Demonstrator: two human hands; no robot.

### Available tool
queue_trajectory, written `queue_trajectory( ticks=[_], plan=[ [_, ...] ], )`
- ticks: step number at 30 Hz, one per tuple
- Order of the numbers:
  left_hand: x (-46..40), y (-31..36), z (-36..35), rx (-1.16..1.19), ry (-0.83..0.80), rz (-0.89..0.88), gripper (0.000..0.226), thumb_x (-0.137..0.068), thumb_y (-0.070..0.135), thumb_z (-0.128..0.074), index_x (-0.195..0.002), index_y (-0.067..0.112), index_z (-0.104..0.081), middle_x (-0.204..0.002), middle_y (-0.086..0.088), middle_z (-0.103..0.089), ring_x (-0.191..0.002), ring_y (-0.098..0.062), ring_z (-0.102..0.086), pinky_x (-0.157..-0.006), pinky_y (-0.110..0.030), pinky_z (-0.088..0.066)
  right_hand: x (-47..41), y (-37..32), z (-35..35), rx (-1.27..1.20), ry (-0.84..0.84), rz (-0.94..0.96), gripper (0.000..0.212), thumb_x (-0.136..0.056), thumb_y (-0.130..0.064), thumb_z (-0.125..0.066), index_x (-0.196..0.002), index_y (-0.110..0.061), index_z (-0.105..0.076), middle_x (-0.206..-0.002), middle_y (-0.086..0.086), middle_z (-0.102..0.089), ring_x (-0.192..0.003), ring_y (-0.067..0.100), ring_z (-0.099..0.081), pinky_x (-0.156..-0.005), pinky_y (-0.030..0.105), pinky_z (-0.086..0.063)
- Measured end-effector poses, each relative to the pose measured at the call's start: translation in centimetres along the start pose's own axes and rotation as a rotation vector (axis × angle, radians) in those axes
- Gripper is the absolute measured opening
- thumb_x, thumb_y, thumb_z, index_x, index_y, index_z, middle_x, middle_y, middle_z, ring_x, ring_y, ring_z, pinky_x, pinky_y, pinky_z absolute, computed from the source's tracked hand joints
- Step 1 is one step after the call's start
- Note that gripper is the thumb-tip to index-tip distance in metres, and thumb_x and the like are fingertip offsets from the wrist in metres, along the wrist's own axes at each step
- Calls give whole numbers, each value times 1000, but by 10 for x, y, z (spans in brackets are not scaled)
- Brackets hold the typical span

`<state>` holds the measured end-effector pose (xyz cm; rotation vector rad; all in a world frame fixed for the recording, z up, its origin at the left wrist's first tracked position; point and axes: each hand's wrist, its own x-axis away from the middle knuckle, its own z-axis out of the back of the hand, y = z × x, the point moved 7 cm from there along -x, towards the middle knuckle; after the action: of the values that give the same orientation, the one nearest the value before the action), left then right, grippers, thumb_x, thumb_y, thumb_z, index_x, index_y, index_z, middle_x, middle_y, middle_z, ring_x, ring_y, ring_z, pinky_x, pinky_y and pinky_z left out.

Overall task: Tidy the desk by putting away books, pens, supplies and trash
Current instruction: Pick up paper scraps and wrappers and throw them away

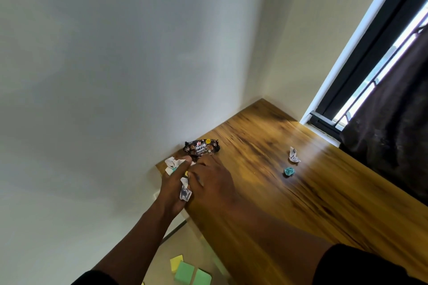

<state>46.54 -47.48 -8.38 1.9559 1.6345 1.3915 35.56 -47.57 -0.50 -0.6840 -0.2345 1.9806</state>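
Left hand point(172, 183) lies at the desk's near-left edge, fingers curled round crumpled white paper scraps point(185, 192); one wad shows under the palm, another white-and-teal wad point(172, 164) sticks out past its fingertips; it seems to serve as the collecting hand, holding trash so nothing drops back. Right hand point(208, 180) rests just beside it on the brown wood-grain desk point(301, 192), fingers stretched forward and loosely spread, holding nothing that I can see; blurred, so contact with the paper is uncertain. Just beyond both sets of fingertips, against the wall, a dark crinkled snack wrapper point(201, 147); likely next to be gathered. Well off to the right of the fingers: a small white paper ball point(293, 155) and a teal paper ball point(289, 171), apart, unclaimed. Green and yellow sticky-note pads point(185, 271) lie on the floor below the wrists.
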Motion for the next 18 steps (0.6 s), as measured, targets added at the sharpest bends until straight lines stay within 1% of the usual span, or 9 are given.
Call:
queue_trajectory(
  ticks=[2,4,6,7,10,12,13,15,18],
  plan=[
    [-5,3,2,-10,6,-17,35,-95,19,-70,-127,7,-63,-125,-22,-69,-106,-36,-70,-83,-41,-63,-5,12,-2,-67,16,-47,29,-100,-34,-49,-111,-22,-72,-110,-2,-64,-100,10,-55,-78,26,-52],
    [-11,6,6,-23,23,-51,25,-95,20,-71,-116,9,-63,-118,-22,-69,-104,-34,-71,-79,-38,-63,-12,29,-1,-134,93,-151,28,-100,-30,-44,-115,-22,-67,-110,-2,-65,-99,11,-57,-76,27,-52],
    [-18,8,14,-53,55,-86,22,-93,22,-73,-108,11,-63,-113,-22,-70,-100,-33,-72,-77,-36,-62,-21,46,-2,-151,154,-231,25,-103,-22,-47,-122,-21,-63,-112,-1,-67,-99,14,-61,-76,28,-53],
    [-20,9,18,-64,81,-95,24,-92,23,-74,-108,11,-62,-115,-22,-70,-103,-34,-72,-80,-38,-61,-27,51,-5,-140,141,-241,26,-103,-19,-48,-126,-21,-61,-115,1,-68,-102,16,-62,-79,29,-54],
    [-23,7,28,-135,125,-112,33,-92,28,-75,-116,10,-61,-117,-20,-71,-107,-36,-72,-89,-43,-60,-46,59,-25,-47,-87,-179,43,-96,-20,-55,-139,-23,-55,-137,5,-60,-124,25,-54,-99,43,-51],
    [-23,7,28,-139,117,-110,25,-93,27,-74,-112,15,-63,-112,-15,-73,-101,-32,-74,-86,-42,-61,-54,60,-41,72,-245,-131,54,-96,-31,-60,-148,-29,-46,-154,5,-47,-143,29,-38,-114,50,-38],
    [-21,8,27,-128,116,-104,21,-93,26,-74,-109,18,-63,-109,-12,-74,-96,-28,-75,-81,-38,-62,-56,61,-49,130,-299,-114,56,-96,-36,-60,-150,-32,-42,-158,4,-41,-148,30,-32,-117,53,-32],
    [-23,9,28,-161,132,-119,21,-93,26,-72,-109,17,-61,-102,-8,-73,-82,-19,-76,-68,-29,-62,-58,64,-57,231,-331,-78,53,-97,-42,-60,-147,-33,-45,-156,3,-44,-148,30,-33,-117,53,-29],
    [-25,10,32,-190,152,-136,25,-94,24,-71,-112,12,-59,-98,-9,-70,-68,-12,-75,-57,-22,-58,-56,68,-54,290,-228,-63,37,-95,-36,-62,-131,-29,-60,-137,-3,-62,-131,24,-52,-108,45,-37]
  ],
)
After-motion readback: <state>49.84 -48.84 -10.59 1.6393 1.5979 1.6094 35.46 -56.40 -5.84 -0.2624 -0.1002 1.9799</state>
